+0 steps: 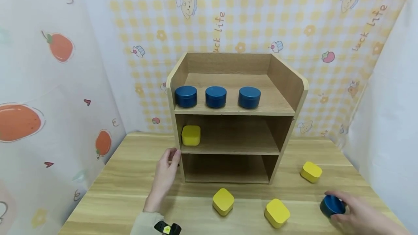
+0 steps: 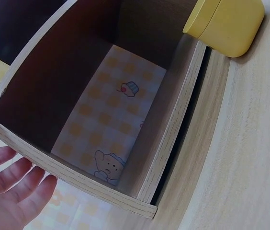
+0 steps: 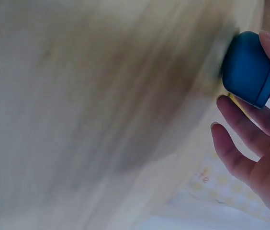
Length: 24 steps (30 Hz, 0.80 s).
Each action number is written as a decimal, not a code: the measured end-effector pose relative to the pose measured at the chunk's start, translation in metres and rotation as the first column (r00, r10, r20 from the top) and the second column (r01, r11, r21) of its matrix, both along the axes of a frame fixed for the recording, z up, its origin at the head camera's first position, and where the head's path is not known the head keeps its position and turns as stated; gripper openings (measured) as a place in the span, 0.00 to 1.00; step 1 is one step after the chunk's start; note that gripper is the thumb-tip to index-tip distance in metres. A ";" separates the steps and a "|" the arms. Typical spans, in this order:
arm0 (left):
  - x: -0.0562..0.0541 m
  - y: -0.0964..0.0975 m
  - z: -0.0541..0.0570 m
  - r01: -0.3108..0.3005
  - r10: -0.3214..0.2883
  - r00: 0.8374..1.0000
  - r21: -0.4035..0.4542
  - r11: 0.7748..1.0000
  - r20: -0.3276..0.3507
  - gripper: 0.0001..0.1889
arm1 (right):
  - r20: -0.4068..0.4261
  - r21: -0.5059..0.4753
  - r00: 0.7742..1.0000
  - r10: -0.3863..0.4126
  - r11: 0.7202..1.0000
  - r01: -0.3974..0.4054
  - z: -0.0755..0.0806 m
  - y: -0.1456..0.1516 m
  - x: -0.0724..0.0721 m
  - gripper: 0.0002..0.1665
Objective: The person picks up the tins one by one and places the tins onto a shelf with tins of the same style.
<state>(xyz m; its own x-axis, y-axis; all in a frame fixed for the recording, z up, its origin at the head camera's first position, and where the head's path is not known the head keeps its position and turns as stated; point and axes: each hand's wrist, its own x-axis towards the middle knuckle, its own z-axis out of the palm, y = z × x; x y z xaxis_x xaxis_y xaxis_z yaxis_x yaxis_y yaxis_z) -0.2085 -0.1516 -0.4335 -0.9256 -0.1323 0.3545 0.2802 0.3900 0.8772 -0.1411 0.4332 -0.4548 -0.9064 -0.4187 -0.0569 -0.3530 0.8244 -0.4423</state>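
On the right of the table my right hand [image 1: 357, 211] holds a round blue tin [image 1: 332, 206] between thumb and fingers. In the right wrist view the thumb lies on one side of this tin [image 3: 250, 69] and fingertips are on the other. My left hand [image 1: 166, 171] is at the left side panel of a small wooden shelf [image 1: 235, 113], its fingers loosely bent. The left wrist view shows those fingers [image 2: 15, 179] along the panel's outer face, with the thumb mostly out of frame.
Three blue tins [image 1: 216, 97] stand in a row on the top shelf. A yellow rounded-square box [image 1: 191, 135] sits at the left of the middle shelf. On the table lie three more yellow boxes [image 1: 223, 202], in front and to the right. Patterned cloth [image 1: 209, 17] hangs behind.
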 end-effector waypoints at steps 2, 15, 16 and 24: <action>0.000 0.000 0.002 -0.007 0.007 1.000 -0.009 1.000 -0.007 0.22 | -0.106 -0.013 0.994 0.038 0.999 -0.040 0.003 0.000 -0.001 0.39; 0.000 -0.002 0.001 -0.008 0.008 1.000 -0.011 1.000 -0.006 0.21 | -0.566 -0.117 0.823 -0.055 0.993 -0.015 0.071 -0.058 -0.002 0.42; 0.000 -0.002 0.001 -0.006 0.006 1.000 -0.011 1.000 -0.006 0.21 | -0.580 -0.128 0.813 -0.057 0.991 -0.022 0.077 -0.064 -0.001 0.42; -0.001 -0.001 0.000 -0.009 0.009 1.000 -0.021 1.000 -0.007 0.22 | -0.627 -0.168 0.777 -0.056 0.984 -0.064 0.111 -0.099 0.002 0.47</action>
<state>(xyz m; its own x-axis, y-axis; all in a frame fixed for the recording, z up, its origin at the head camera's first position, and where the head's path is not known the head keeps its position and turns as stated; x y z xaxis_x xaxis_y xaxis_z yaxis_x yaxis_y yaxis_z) -0.2092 -0.1524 -0.4332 -0.9220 -0.1326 0.3638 0.2829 0.4110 0.8666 -0.1388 0.3343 -0.3440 -0.7130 -0.3705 0.5953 -0.6043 0.7552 -0.2539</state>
